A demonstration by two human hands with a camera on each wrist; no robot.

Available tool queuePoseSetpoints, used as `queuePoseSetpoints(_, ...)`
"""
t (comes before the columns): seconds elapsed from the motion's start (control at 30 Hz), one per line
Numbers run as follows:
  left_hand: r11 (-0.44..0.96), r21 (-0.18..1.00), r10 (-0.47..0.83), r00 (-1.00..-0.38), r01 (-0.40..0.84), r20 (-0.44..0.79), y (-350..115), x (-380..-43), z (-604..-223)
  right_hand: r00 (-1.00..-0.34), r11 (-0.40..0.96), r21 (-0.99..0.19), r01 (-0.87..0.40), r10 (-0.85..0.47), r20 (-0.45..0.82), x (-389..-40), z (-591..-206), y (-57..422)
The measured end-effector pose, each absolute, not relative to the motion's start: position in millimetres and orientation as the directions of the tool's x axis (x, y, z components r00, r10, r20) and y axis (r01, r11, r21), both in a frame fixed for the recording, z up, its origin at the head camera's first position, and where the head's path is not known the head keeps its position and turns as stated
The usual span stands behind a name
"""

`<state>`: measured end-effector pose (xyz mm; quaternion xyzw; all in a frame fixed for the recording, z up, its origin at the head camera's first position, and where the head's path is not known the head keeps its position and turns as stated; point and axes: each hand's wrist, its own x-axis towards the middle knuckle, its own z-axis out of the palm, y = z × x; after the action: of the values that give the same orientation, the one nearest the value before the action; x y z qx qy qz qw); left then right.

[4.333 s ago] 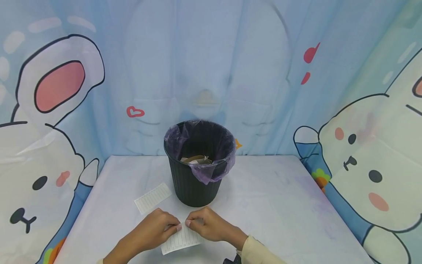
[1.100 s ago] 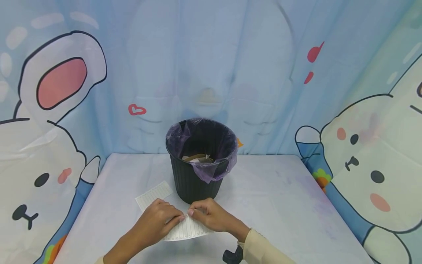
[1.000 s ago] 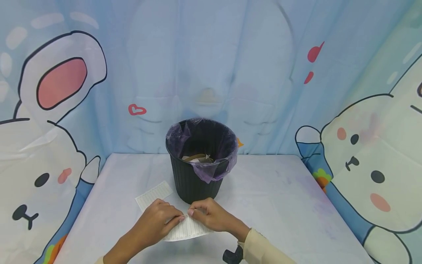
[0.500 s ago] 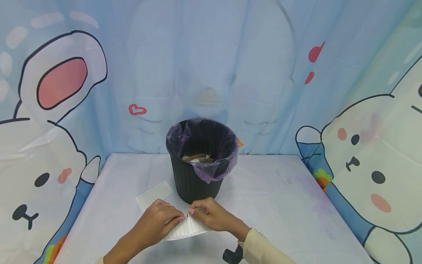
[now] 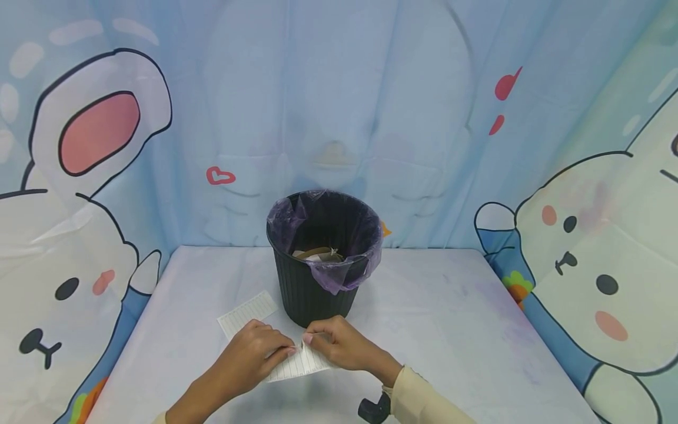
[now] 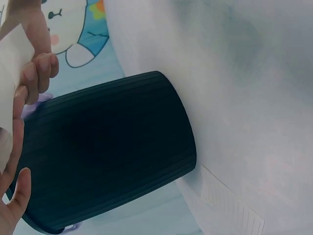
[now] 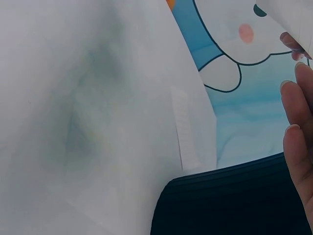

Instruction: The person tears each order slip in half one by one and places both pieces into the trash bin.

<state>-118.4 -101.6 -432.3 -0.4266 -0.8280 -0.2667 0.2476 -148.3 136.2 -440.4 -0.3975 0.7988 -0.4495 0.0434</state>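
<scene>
In the head view my left hand (image 5: 259, 356) and right hand (image 5: 339, 346) pinch the top edge of a white sheet of lined paper (image 5: 296, 368), fingertips close together. A short slit shows in that edge between them. The left wrist view shows the paper (image 6: 12, 68) above the table, with fingers of both hands at it. Only a corner of the paper (image 7: 293, 19) and some fingers (image 7: 296, 103) appear in the right wrist view. A black ribbed bin (image 5: 318, 300) with a purple bag liner (image 5: 339, 274) stands just beyond the hands.
Left of the bin, a second lined paper strip (image 5: 246, 315) lies flat on the white table (image 5: 434, 330). Inside the bin are brown and white scraps (image 5: 320, 254). A cartoon curtain (image 5: 339, 106) hangs behind. A black device (image 5: 375, 409) sits at my right wrist.
Over the earlier frames both hands rose slightly with the paper, toward the bin. A slit has opened in its top edge, and its lower edge has lifted. Bin and second strip stay put.
</scene>
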Motion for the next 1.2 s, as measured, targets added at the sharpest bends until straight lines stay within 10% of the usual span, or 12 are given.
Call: queuePoseSetpoints(1.2, 0.486, 0.214, 0.569, -0.492, 0.848, 0.659, -100.1, -119.5, -429.1, -0.681, 0.31, -0.727, -0.612, -0.674, 0.286, -150.6, -441.4, 140.0)
